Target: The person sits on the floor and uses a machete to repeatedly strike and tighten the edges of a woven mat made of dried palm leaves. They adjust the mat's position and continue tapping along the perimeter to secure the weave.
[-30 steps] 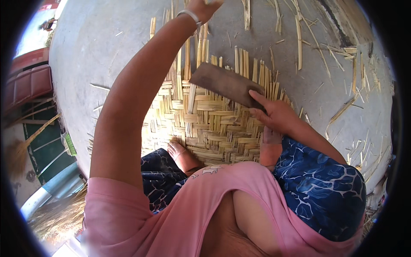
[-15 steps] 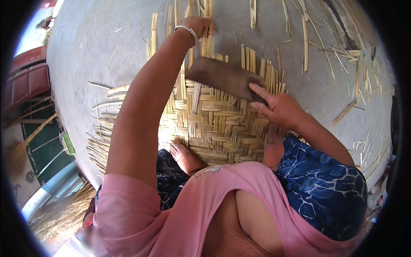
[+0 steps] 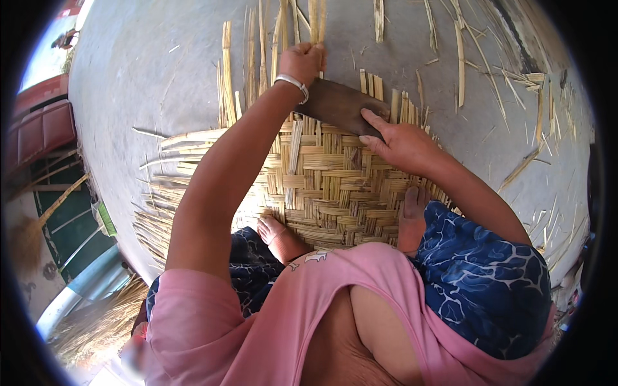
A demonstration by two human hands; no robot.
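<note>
A half-woven mat of split straw-coloured strips point(image 3: 341, 174) lies on the floor between my bare feet, with loose strip ends fanning out at its far and left edges. My left hand point(image 3: 302, 62), with a silver bangle at its wrist, is closed around upright strips point(image 3: 317, 22) beyond the far edge. My right hand point(image 3: 402, 147) grips a dark, broad-bladed cleaver point(image 3: 341, 106), its thumb lying along the blade; the handle is hidden in the palm. The blade lies across the strips at the mat's far edge, its tip beside my left wrist.
Loose strips point(image 3: 460, 64) and thin splinters are scattered on the grey floor point(image 3: 148, 58) at the far right. On the left stand a dark red panelled thing point(image 3: 42, 132), a straw broom point(image 3: 29, 241) and a pile of dry stalks point(image 3: 96, 315).
My left hand has moved slightly right and nearer, bending its strips along. My right hand and the cleaver have shifted a little left and away from me, the blade tip now meeting my left wrist.
</note>
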